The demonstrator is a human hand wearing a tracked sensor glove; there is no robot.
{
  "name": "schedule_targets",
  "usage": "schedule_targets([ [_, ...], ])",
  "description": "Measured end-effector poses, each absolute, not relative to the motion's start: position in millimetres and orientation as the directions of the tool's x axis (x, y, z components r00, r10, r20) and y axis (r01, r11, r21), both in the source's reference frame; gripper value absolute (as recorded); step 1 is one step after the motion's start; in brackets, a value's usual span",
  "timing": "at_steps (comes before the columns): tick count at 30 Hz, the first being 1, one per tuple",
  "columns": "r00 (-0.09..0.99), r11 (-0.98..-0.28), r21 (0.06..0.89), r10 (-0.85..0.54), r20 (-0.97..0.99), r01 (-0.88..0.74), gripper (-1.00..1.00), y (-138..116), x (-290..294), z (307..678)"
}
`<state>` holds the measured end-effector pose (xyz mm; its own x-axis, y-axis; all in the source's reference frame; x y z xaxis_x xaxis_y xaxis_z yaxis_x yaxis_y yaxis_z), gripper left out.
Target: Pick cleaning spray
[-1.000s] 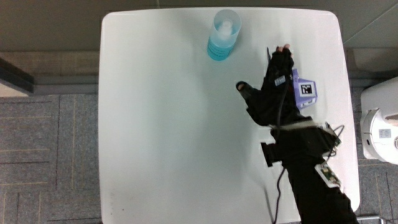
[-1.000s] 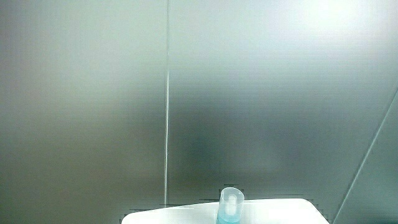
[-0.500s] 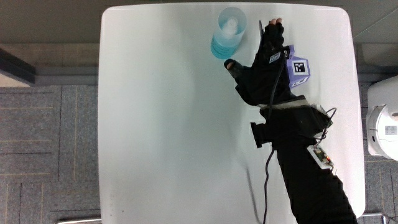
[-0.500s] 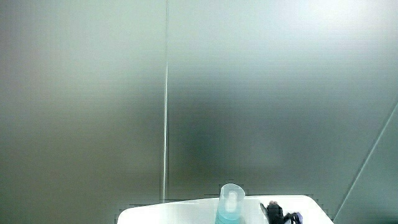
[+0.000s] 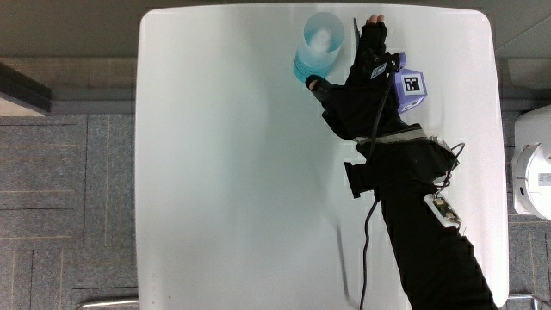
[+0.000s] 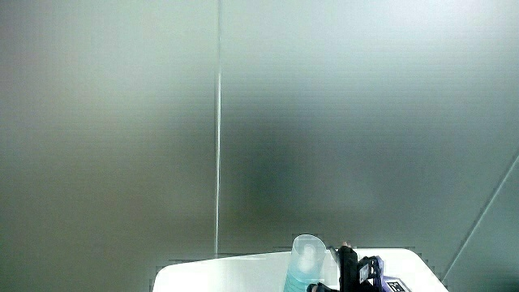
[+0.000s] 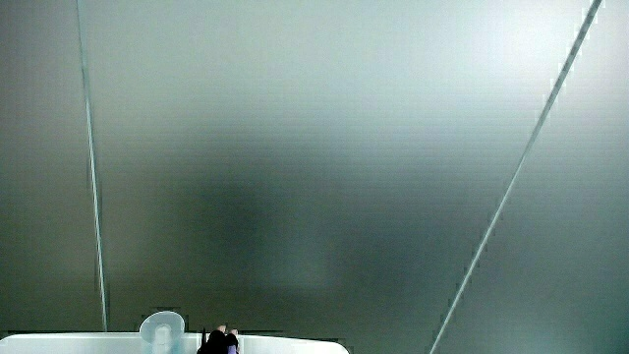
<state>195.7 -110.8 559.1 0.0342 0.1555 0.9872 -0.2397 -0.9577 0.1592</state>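
Note:
The cleaning spray (image 5: 318,53) is a pale blue bottle with a clear cap, standing upright near the table's edge farthest from the person. The hand (image 5: 362,82) in the black glove lies right beside the bottle, its thumb at the bottle's base and its fingers stretched out alongside, spread and holding nothing. A patterned cube (image 5: 410,89) sits on the back of the hand. Both side views are mostly pale wall, showing only the bottle's top (image 6: 306,261) (image 7: 161,328) with the fingertips (image 6: 347,261) (image 7: 220,338) next to it.
The white table (image 5: 232,189) carries only the bottle and the forearm (image 5: 422,224). A cable (image 5: 368,258) runs along the forearm. A white appliance (image 5: 534,168) stands on the floor beside the table.
The hand has moved away from the person and closer to the bottle; its thumb now reaches the bottle's base. The bottle stands where it was.

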Motion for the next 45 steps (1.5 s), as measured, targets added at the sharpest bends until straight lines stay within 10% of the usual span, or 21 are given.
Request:
schedule_targets([
  [23,0.027,-0.991,0.091,0.088,0.996,-0.099,1.0,-106,204,541],
  [45,-0.005,-0.995,-0.059,-0.059,0.998,-0.081,1.0,-112,195,487],
])
